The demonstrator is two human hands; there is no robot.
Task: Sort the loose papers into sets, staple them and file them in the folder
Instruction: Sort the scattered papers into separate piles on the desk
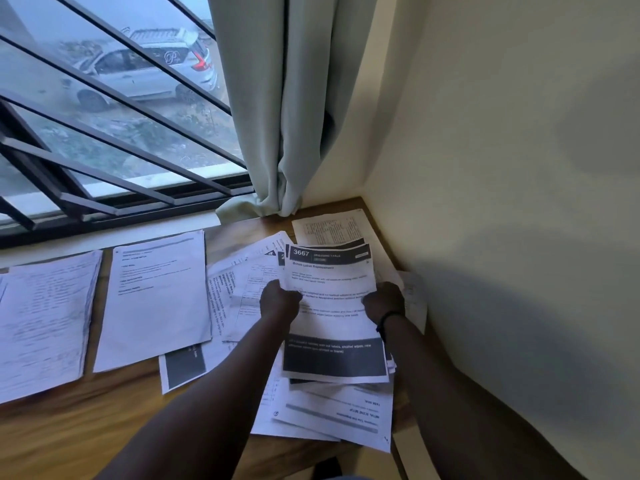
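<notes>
Both of my hands hold a printed sheet headed "3667" (332, 327) above a heap of loose papers (325, 414) on the wooden table. My left hand (280, 299) grips the sheet's left edge. On the opposite edge, my right hand (384, 303), with a dark band at the wrist, grips it too. More loose sheets (242, 282) fan out under and left of the held one. Two separate sets lie further left: a printed set (156, 299) and a set with handwritten lines (45, 323). No stapler or folder shows.
The wooden table (104, 420) fits into a corner, with a cream wall (502, 237) on the right and a barred window (104, 133) behind. A pale curtain (277, 116) hangs down to the table's back edge. One sheet (329, 226) lies in the far corner.
</notes>
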